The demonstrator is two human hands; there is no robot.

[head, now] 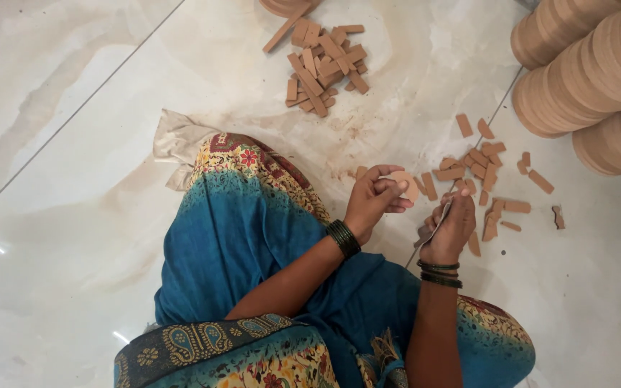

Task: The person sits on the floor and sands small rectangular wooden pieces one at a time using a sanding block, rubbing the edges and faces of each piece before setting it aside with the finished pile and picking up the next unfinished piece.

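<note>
L grip (376,192) clamped on round disc (404,183); R grip (454,226) clamped on thin blade (441,219). Offcuts (486,172) on floor (73,144) nr R.

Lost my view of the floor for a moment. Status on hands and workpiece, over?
Left hand pinching a small flat brown piece. Right hand gripping a thin strip beside it. Loose brown offcuts scattered just beyond, nothing blocking.

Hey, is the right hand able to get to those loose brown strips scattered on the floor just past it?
Probably yes. The right hand sits right beside the scattered brown strips with bare floor between, though it already holds a thin pale sheet, which may hamper picking.
</note>
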